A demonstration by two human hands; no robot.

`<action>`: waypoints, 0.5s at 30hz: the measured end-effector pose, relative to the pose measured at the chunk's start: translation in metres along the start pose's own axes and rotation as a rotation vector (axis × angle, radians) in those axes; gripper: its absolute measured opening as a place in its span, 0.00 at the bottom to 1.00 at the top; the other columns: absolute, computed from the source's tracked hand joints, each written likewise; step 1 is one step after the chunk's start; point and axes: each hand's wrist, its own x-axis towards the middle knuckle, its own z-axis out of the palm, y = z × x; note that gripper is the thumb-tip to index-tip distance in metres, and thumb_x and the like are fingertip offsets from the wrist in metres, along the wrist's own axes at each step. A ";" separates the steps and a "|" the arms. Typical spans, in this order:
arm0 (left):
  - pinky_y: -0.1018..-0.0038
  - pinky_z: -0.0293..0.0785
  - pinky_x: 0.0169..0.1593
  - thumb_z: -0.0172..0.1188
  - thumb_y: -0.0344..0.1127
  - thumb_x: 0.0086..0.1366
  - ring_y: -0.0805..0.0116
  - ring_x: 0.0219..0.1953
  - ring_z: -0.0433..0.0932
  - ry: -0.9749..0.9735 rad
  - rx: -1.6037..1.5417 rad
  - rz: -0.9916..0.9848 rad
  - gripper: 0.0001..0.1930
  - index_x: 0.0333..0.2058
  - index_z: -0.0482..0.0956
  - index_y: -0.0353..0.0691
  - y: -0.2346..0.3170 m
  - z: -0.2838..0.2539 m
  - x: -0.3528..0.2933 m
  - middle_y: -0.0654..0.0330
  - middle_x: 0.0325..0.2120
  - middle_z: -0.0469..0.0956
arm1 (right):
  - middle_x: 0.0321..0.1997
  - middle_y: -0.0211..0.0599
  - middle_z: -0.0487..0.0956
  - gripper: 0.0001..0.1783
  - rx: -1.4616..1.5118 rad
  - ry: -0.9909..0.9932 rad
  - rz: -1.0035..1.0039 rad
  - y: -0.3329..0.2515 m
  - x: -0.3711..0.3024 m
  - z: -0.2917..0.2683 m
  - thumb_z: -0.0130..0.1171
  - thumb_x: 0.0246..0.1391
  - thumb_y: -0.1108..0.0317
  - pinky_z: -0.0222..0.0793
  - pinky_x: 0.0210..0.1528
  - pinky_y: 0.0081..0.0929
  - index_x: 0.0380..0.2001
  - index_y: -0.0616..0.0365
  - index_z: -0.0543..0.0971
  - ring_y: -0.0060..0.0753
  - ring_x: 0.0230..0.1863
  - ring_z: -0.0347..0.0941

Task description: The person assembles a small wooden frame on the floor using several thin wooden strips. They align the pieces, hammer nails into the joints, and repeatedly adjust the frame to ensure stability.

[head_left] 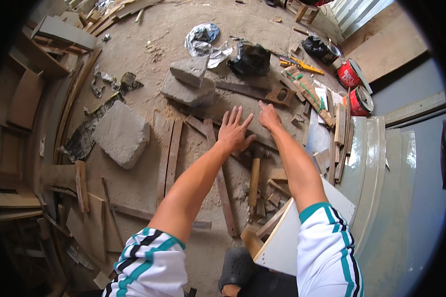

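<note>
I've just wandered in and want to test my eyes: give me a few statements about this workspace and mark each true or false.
1. The left hand has its fingers spread. True.
2. The right hand grips the saw. False: that hand is not closed around the saw; its index finger points out near the handle.
3. One stone block rests on another. True.
4. Both red cans are to the left of the hands. False: they are to the right.
5. The black bag lies to the right of the stacked blocks. True.
6. The sleeves are plain white. False: they carry teal and black stripes.
</note>
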 end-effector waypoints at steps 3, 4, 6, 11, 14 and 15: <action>0.47 0.26 0.73 0.38 0.68 0.68 0.44 0.75 0.32 -0.199 -0.028 -0.108 0.39 0.73 0.45 0.59 -0.011 0.035 0.010 0.47 0.73 0.38 | 0.53 0.48 0.71 0.32 -0.087 -0.019 -0.041 -0.002 -0.001 0.000 0.50 0.59 0.69 0.71 0.54 0.49 0.67 0.44 0.64 0.54 0.56 0.71; 0.45 0.22 0.72 0.34 0.69 0.69 0.44 0.75 0.28 -0.228 -0.035 -0.106 0.39 0.73 0.45 0.60 -0.011 0.036 0.008 0.49 0.74 0.36 | 0.53 0.48 0.71 0.32 -0.097 -0.037 -0.043 -0.008 -0.005 -0.004 0.50 0.59 0.69 0.71 0.54 0.49 0.68 0.44 0.64 0.53 0.56 0.71; 0.44 0.21 0.71 0.35 0.68 0.69 0.44 0.74 0.26 -0.298 -0.066 -0.115 0.38 0.73 0.44 0.60 -0.012 0.037 0.007 0.50 0.74 0.34 | 0.55 0.42 0.72 0.32 -0.155 -0.059 -0.063 -0.012 -0.002 -0.009 0.51 0.59 0.69 0.72 0.55 0.46 0.67 0.44 0.64 0.47 0.56 0.73; 0.44 0.19 0.71 0.37 0.68 0.69 0.44 0.74 0.24 -0.371 -0.093 -0.106 0.38 0.73 0.45 0.60 -0.009 0.025 0.015 0.50 0.74 0.34 | 0.44 0.43 0.77 0.16 -0.228 0.171 -0.200 0.000 0.014 -0.003 0.47 0.61 0.70 0.76 0.46 0.47 0.50 0.55 0.76 0.48 0.47 0.78; 0.44 0.18 0.71 0.38 0.68 0.69 0.44 0.74 0.24 -0.393 -0.107 -0.116 0.39 0.73 0.45 0.60 -0.012 0.024 0.015 0.50 0.74 0.34 | 0.42 0.44 0.76 0.10 -0.212 0.219 -0.257 0.001 0.027 0.001 0.48 0.60 0.70 0.77 0.45 0.45 0.42 0.57 0.76 0.48 0.47 0.77; 0.44 0.18 0.71 0.38 0.68 0.69 0.44 0.74 0.24 -0.386 -0.106 -0.114 0.39 0.73 0.45 0.60 -0.012 0.024 0.016 0.50 0.74 0.34 | 0.42 0.45 0.76 0.09 -0.202 0.239 -0.295 0.004 0.032 0.001 0.48 0.60 0.69 0.76 0.44 0.44 0.39 0.58 0.76 0.49 0.47 0.76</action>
